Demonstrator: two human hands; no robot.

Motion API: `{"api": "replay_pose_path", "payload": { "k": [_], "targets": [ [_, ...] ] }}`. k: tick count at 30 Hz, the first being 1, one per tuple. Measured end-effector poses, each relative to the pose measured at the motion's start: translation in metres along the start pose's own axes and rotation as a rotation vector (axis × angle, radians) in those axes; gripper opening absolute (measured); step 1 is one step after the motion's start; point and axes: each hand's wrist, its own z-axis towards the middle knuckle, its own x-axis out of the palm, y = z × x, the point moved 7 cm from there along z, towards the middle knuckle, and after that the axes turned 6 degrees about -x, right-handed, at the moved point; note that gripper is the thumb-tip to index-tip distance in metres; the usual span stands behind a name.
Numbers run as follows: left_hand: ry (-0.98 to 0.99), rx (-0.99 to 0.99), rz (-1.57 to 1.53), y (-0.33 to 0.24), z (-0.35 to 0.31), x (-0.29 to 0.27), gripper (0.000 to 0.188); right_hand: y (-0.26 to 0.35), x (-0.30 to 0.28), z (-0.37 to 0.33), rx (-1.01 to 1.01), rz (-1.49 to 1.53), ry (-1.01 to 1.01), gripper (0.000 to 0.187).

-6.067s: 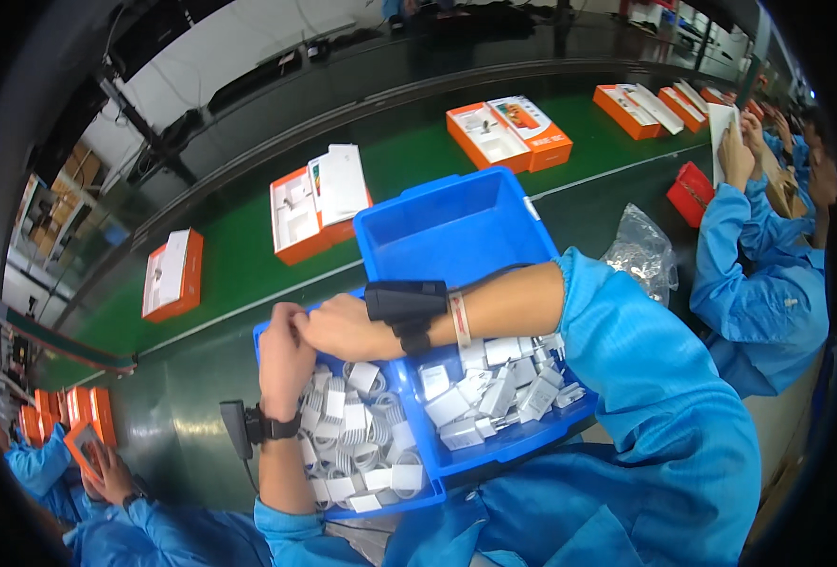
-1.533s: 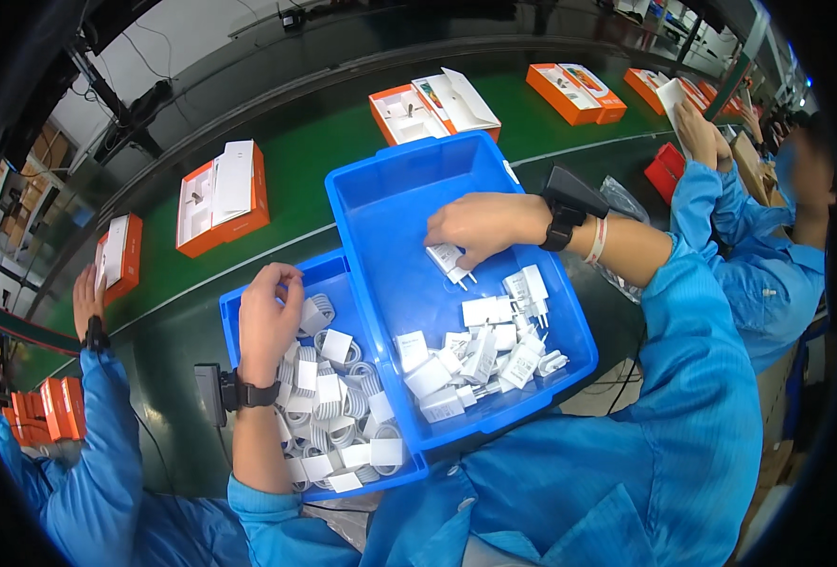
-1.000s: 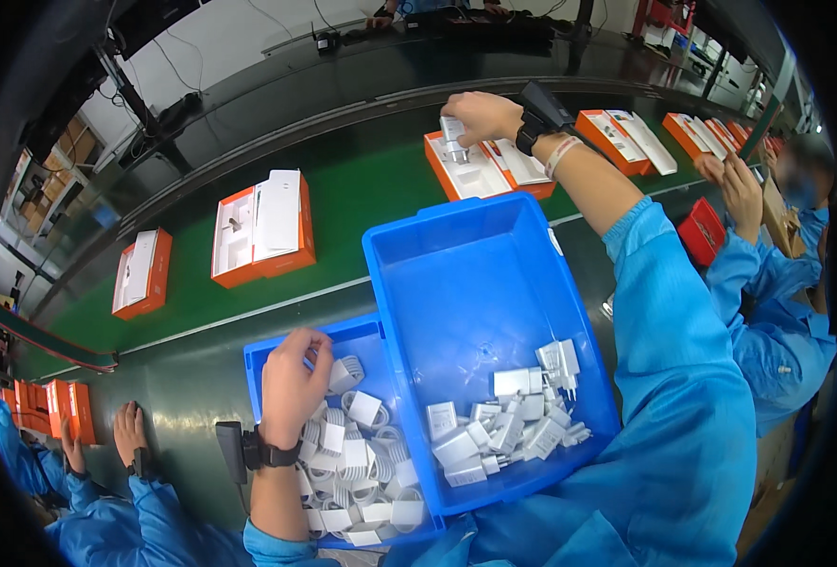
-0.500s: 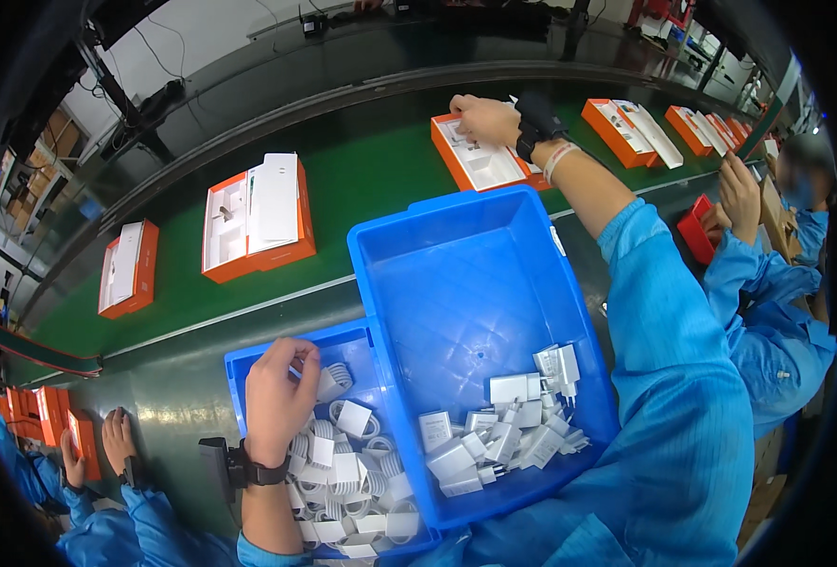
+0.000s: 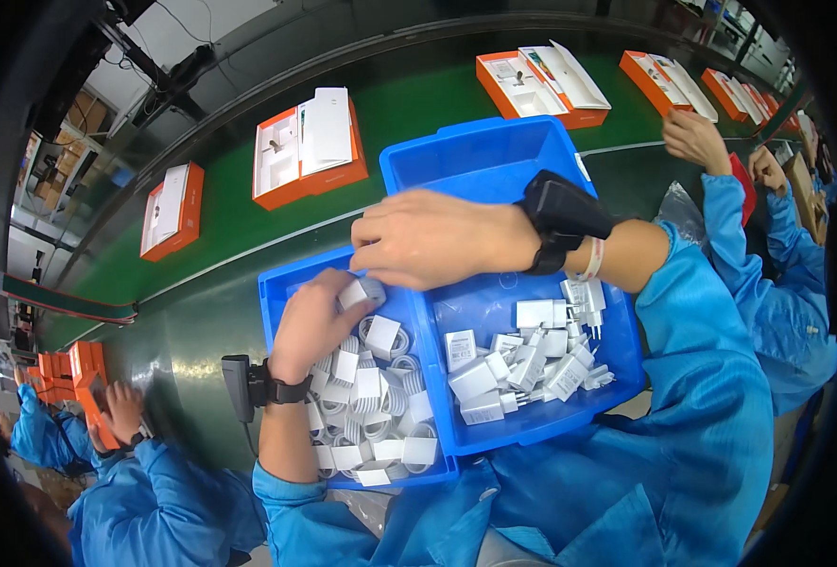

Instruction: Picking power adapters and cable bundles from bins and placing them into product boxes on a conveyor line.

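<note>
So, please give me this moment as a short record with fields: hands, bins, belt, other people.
left hand: on the coiled white cables in the left blue bin, a cable at its fingertips
right hand: above both bins, grip unclear
right blue bin: white chargers
belt: open orange boxes
others: co-worker hands at right and lower left

Two blue bins; five orange boxes.

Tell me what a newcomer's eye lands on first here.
Two blue bins fill the middle. The left hand picks a coiled white cable from the nearer-left one, with the right hand reaching across just above it; white chargers heap in the right bin. Behind, open orange boxes ride a green conveyor belt.
</note>
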Motion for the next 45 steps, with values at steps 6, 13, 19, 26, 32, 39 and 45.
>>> {"api": "replay_pose_path", "payload": {
  "k": [6,13,19,26,32,39,45],
  "targets": [
    [-0.13,-0.134,-1.294,0.005,0.002,-0.015,0.021,0.012,-0.009,-0.005,0.197,0.23,-0.277,0.051],
    [-0.1,-0.086,-1.278,-0.004,0.004,-0.007,0.02,0.02,-0.004,-0.002,0.127,-0.033,-0.294,0.057],
    [-0.162,-0.015,-1.266,-0.01,-0.004,-0.018,0.029,-0.01,-0.055,-0.022,0.14,-0.131,-0.292,0.055],
    [-0.147,-0.004,-1.146,-0.005,0.006,-0.02,0.02,-0.19,-0.147,-0.208,0.851,-0.209,0.016,0.056],
    [-0.166,-0.026,-1.087,0.003,0.006,-0.017,0.019,-0.224,-0.122,-0.249,0.91,-0.299,0.272,0.058],
    [-0.162,-0.055,-1.068,0.009,0.008,-0.014,0.017,-0.25,-0.119,-0.259,0.965,-0.206,0.413,0.057],
    [-0.142,-0.048,-1.046,0.007,0.01,-0.012,0.017,-0.258,-0.126,-0.267,0.969,-0.253,0.429,0.056]
  ]
}}
